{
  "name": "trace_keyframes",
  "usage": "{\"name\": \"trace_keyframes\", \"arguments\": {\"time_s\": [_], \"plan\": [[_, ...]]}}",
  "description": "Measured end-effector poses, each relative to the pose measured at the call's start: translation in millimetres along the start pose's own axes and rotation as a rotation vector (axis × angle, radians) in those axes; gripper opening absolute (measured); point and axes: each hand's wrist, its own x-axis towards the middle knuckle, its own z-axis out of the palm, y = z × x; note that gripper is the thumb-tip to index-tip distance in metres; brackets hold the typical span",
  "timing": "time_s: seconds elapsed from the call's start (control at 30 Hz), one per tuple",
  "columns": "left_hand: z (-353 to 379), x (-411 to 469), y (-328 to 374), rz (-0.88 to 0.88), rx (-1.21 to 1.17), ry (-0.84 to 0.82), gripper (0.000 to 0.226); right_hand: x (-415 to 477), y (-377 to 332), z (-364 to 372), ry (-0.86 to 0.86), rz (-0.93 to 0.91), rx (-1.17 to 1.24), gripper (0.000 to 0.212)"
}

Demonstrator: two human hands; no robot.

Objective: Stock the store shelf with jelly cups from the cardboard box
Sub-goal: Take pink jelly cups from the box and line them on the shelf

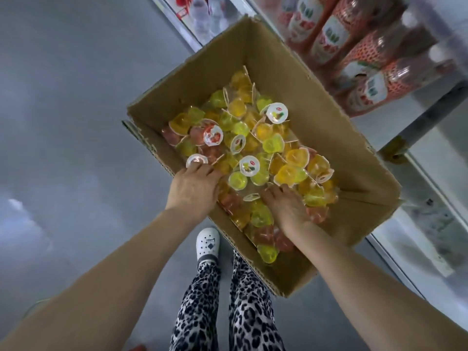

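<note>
Two bare hands are reaching into the open cardboard box [291, 79] in the head view. Dozens of jelly cups [253, 148], yellow, orange, green and red, are lying loose across its bottom, some showing white lids. The left hand [193, 188] is resting palm down at the near-left wall, fingers curled into the cups, fingertips touching a white-lidded cup [196, 160]; whether it is gripping any cannot be told. The right hand [286, 206] is lying flat and spread on the pile, clasping nothing. The shelf [415, 115] stands beside the box, carrying red bottles [329, 34]
</note>
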Motion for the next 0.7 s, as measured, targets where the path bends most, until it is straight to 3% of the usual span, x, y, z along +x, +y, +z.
{"name": "trace_keyframes", "arguments": {"time_s": [0.13,0.37,0.5,0.7], "plan": [[-7.7,18.7,3.7,-0.096,0.037,-0.253,0.037,5.4,2.7,-8.0,0.019,-0.026,-0.051,0.07],[28.1,84.2,-4.6,-0.283,0.092,-0.474,0.066,9.4,5.8,-3.6,0.03,-0.029,0.032,0.069],[51.0,102.6,-8.9,-0.359,0.154,-0.475,0.077,11.6,14.5,6.8,0.19,-0.049,0.107,0.071],[52.1,110.9,-12.2,-0.309,0.156,-0.44,0.066,0.0,19.1,15.6,0.35,-0.072,0.309,0.071]]}}
